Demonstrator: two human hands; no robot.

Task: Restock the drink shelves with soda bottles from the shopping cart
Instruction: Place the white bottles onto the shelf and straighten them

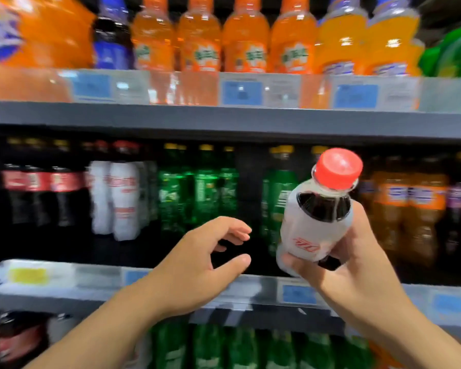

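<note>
My right hand [357, 267] grips the lower body of a cola bottle [317, 217] with a white label and a red cap, tilted slightly right, in front of the middle shelf. My left hand [197, 267] hangs empty just left of it, fingers curled apart, above the front edge of the middle shelf [91, 286]. On that shelf stand red-label colas [37, 193], white-label colas [117, 198], green soda bottles [197, 195] and orange sodas [410, 209]. A dark gap [248, 187] shows between the green bottles. The shopping cart is out of view.
The upper shelf [224, 118] carries a row of orange drink bottles [245, 41], a dark blue-label bottle [112, 41] and green bottles [455, 51] at the far right. Below, more green bottles [237, 350] and red-label colas [14, 339] fill the bottom shelf. The picture is motion-blurred.
</note>
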